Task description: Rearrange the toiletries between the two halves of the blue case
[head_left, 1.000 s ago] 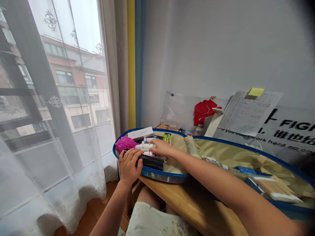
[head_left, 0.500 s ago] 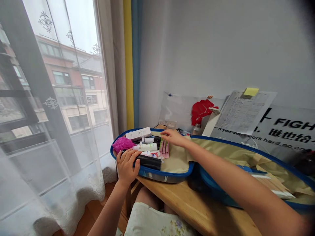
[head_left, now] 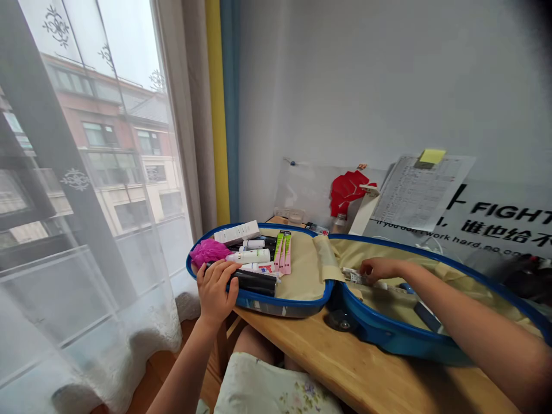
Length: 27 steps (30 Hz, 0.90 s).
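Note:
A blue hard-shell suitcase (head_left: 297, 311) lies unfolded with its cream lining showing. My left hand (head_left: 218, 286) lies over the near rim of its left half, fingers spread across the end of a black cylinder (head_left: 255, 282). Beside it are a magenta bath puff (head_left: 209, 252), a white bottle (head_left: 250, 256), a toothpaste-like tube (head_left: 261, 267), a long white box (head_left: 236, 232) and slim pink-and-green packs (head_left: 283, 253). Inside the right half, my right hand (head_left: 376, 269) has its fingers bent down and closed at a small whitish packet (head_left: 353, 276); its fingertips are partly hidden.
The suitcase sits on a wooden table (head_left: 302, 345). A dark flat item (head_left: 428, 317) lies in its right half, under my forearm. Papers (head_left: 425, 192) and a lettered poster (head_left: 495, 224) are along the wall. Sheer curtains (head_left: 86, 259) hang at the left.
My right hand has moved from the pink-and-green packs in the left half to the right half. Those packs now lie farther from the hand. My left hand keeps its place.

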### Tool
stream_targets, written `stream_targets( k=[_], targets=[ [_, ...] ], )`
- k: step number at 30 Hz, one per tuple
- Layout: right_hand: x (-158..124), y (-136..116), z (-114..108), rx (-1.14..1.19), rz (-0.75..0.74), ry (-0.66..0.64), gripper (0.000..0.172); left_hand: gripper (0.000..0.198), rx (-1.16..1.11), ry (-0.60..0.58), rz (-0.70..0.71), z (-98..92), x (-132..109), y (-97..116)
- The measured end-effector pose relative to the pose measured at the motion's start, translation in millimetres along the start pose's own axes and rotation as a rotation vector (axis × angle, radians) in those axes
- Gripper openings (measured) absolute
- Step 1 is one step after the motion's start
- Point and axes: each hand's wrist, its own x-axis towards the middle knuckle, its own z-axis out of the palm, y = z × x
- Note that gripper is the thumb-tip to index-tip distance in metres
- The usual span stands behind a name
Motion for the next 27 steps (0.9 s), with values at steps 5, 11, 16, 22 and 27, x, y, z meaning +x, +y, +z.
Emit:
stream_targets(
  k=[5, 11, 16, 22, 27],
  targets=[
    [4.4, 3.8, 6.6, -0.062, 0.046, -0.056, 0.034, 0.029, 0.007, 0.003, 0.007, -0.5, -0.1, -0.6],
    [7.4, 3.2, 5.1, -0.033, 0.065, -0.095, 0.036, 0.03, -0.011, -0.016, -0.016, 0.0, -0.3, -1.0],
    [5.5, 7.9, 7.2, 0.046, 0.062, -0.109, 0.031, 0.03, -0.013, -0.021, -0.029, -0.5, 0.2, 0.1],
    [3.7, 11.2, 6.4, 0.091, 0.016, -0.031, 0.022, 0.03, -0.02, -0.019, -0.03, -1.9, 0.4, 1.9],
    [-20.3, 10.7, -11.9, 0.271, -0.065, 0.067, 0.009, 0.03, -0.011, -0.015, -0.023, -3.0, 0.9, 3.8]
  ],
)
